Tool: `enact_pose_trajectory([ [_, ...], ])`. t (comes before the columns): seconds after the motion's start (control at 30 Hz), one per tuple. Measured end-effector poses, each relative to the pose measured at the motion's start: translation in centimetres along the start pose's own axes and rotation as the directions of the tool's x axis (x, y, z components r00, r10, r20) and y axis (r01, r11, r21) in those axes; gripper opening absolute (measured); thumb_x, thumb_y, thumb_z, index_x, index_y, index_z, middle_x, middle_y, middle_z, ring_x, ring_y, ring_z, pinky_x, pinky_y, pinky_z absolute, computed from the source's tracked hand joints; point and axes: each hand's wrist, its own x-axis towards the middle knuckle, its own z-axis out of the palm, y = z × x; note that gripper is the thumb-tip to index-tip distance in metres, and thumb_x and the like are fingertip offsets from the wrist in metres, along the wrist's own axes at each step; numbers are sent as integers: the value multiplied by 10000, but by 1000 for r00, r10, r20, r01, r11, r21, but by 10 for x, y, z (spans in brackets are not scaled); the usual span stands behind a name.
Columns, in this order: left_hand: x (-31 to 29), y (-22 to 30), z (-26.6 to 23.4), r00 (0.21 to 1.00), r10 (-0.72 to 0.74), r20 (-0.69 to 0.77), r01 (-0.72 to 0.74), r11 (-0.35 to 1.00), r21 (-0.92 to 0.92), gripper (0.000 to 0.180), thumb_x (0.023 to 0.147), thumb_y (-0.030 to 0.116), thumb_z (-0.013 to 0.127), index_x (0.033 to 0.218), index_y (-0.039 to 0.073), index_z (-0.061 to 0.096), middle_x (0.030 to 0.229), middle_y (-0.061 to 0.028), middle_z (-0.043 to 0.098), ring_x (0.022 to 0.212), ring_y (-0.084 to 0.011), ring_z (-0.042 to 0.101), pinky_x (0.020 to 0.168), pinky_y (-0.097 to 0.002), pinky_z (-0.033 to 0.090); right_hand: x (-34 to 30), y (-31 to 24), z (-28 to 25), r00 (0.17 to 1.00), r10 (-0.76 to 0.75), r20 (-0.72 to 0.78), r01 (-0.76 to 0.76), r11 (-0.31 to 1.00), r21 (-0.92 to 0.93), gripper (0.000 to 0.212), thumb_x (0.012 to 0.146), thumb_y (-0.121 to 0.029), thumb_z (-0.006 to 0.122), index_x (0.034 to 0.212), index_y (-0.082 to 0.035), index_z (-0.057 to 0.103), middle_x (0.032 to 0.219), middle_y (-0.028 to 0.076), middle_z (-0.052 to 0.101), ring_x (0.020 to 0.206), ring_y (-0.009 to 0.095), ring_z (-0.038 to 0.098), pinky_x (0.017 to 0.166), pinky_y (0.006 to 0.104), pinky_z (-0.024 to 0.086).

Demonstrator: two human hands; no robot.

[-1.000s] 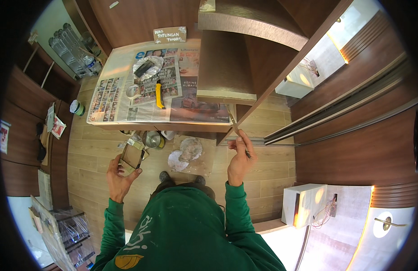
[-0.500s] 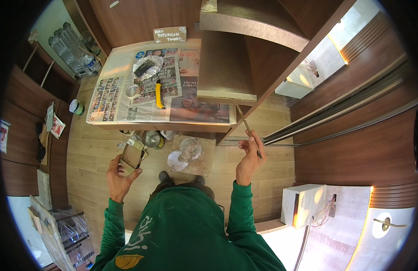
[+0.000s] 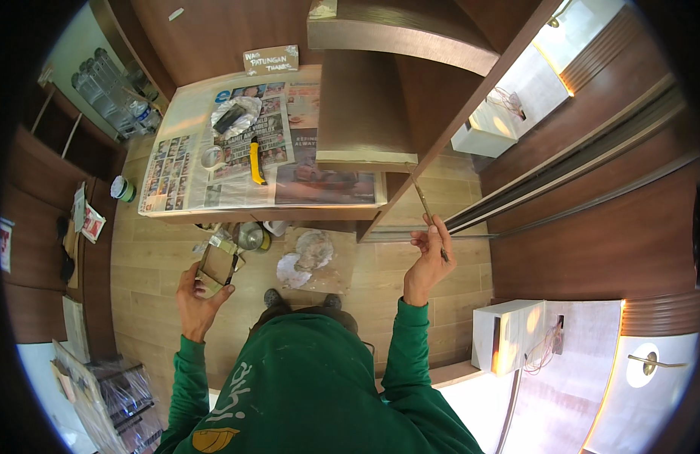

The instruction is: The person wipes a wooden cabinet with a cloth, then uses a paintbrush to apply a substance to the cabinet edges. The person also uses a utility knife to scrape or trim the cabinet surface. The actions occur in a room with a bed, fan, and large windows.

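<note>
My left hand (image 3: pixel 200 306) grips a small shallow open box (image 3: pixel 217 265) with a brown inside, held over the floor in front of me. Between the fingers of my right hand (image 3: pixel 431 261) is a slender paintbrush (image 3: pixel 424 200), slanting up and away. Its tip is beside the right end of the lower shelf's pale front edge (image 3: pixel 365 157), where the shelf meets the upright panel (image 3: pixel 448 125). Whether the bristles touch the wood I cannot tell.
Newspaper (image 3: pixel 168 170) covers the low platform ahead, under a yellow utility knife (image 3: pixel 256 163), a tape roll (image 3: pixel 211 157) and crumpled foil (image 3: pixel 248 110). Below stand a metal can (image 3: pixel 250 235) and crumpled rags (image 3: pixel 312 250) on cardboard. White boxes (image 3: pixel 509 333) stand at the right.
My right hand and the brush have shifted right along the shelf edge, toward the upright panel. The whole view has moved slightly. My left hand still holds the box.
</note>
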Motion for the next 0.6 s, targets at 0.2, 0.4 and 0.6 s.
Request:
enact_pose_trajectory([
  [0.2, 1, 4, 2, 1000, 11, -1, -11, 1000, 7, 822, 611, 267, 902, 1279, -81, 573, 1045, -117, 615, 866, -216, 600, 718, -343, 494, -4, 1, -1, 999, -40, -13, 39, 999, -27, 281, 979, -80, 567, 1204, 64, 653, 1099, 145, 710, 747, 147, 636, 691, 295, 522],
  [0.4, 4, 5, 3, 1000, 30, 8, -30, 1000, 1, 827, 614, 269, 903, 1283, -85, 570, 1036, -111, 620, 858, -211, 599, 713, -336, 493, -10, 6, -3, 999, -41, 25, 42, 999, -33, 278, 975, -76, 568, 1199, 66, 656, 1088, 143, 713, 733, 142, 635, 679, 278, 516],
  [0.6, 4, 5, 5, 999, 34, 9, -34, 999, 0, 796, 618, 265, 898, 1276, -56, 586, 1034, -109, 626, 852, -207, 598, 721, -334, 492, -6, 3, -4, 998, -67, 0, 67, 997, -48, 294, 979, -95, 580, 1213, 73, 642, 1099, 162, 712, 719, 154, 644, 640, 268, 515],
])
